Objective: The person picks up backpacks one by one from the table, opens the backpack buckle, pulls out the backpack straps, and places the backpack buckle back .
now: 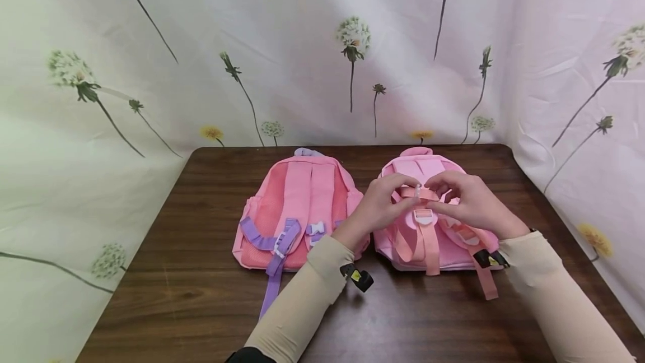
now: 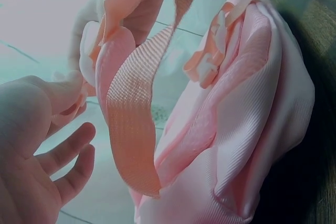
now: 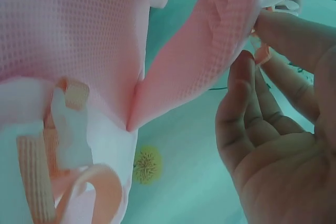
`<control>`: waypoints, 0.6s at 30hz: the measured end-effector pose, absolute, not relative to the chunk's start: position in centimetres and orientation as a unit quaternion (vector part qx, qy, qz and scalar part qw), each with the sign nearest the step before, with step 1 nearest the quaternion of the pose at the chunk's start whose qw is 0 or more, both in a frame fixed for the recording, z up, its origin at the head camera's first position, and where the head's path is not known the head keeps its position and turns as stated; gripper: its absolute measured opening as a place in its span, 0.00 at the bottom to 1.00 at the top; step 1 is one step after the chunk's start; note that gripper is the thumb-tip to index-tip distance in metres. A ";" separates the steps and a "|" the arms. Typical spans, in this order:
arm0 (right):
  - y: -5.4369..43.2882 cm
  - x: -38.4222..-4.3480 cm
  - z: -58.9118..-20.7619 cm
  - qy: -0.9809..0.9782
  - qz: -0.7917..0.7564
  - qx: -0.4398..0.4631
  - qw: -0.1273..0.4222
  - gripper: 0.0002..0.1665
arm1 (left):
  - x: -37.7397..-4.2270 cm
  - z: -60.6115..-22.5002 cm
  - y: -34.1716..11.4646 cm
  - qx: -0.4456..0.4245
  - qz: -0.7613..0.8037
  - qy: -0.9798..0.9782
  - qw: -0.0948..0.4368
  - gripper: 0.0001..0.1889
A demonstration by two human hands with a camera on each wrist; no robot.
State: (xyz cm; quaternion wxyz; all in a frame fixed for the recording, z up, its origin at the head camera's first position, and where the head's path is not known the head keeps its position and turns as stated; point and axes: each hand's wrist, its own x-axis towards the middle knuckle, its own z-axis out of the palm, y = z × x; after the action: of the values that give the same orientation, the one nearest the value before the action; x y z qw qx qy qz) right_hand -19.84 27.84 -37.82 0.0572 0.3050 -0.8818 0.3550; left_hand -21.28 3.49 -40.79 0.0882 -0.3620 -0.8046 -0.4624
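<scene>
Over the right-hand pink backpack (image 1: 418, 168), both hands are raised and face each other. The left hand (image 1: 379, 203) pinches a small whitish clip (image 1: 417, 191) on the peach webbing strap (image 1: 430, 251) between thumb and fingertips. Close opposite, the right hand (image 1: 472, 201) pinches the same webbing by thumb and forefinger. A white slider buckle (image 1: 423, 217) hangs just below them at the end of the padded shoulder strap (image 3: 205, 45). In the left wrist view, the webbing (image 2: 134, 140) makes a wide loop beside the left fingers, whose tips are partly hidden.
To the left lies another pink backpack (image 1: 297, 184) with purple webbing straps (image 1: 274, 273) and white buckles. Both bags lie strap side up on a dark wooden table (image 1: 166, 273). A second peach strap (image 1: 486, 282) trails toward the front. Dandelion-printed cloth (image 1: 302, 71) hangs behind.
</scene>
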 end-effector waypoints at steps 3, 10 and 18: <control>28.0 -19.7 -37.6 -0.884 0.359 0.296 0.056 0.18 | -21.3 -40.8 3.5 -0.359 -0.461 -0.807 0.089 0.15; 28.0 -19.7 -37.5 -0.881 0.359 0.301 0.064 0.14 | -21.2 -40.7 3.5 -0.357 -0.460 -0.809 0.082 0.14; 27.7 -19.9 -37.8 -0.887 0.346 0.299 0.062 0.14 | -21.1 -40.7 3.5 -0.353 -0.461 -0.810 0.080 0.15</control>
State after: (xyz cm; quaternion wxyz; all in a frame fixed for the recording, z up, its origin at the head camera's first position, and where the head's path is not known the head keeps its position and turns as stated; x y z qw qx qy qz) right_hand -19.86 27.74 -37.78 0.0625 0.2985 -0.8871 0.3465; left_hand -21.09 3.48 -40.65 0.0801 -0.3531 -0.8104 -0.4606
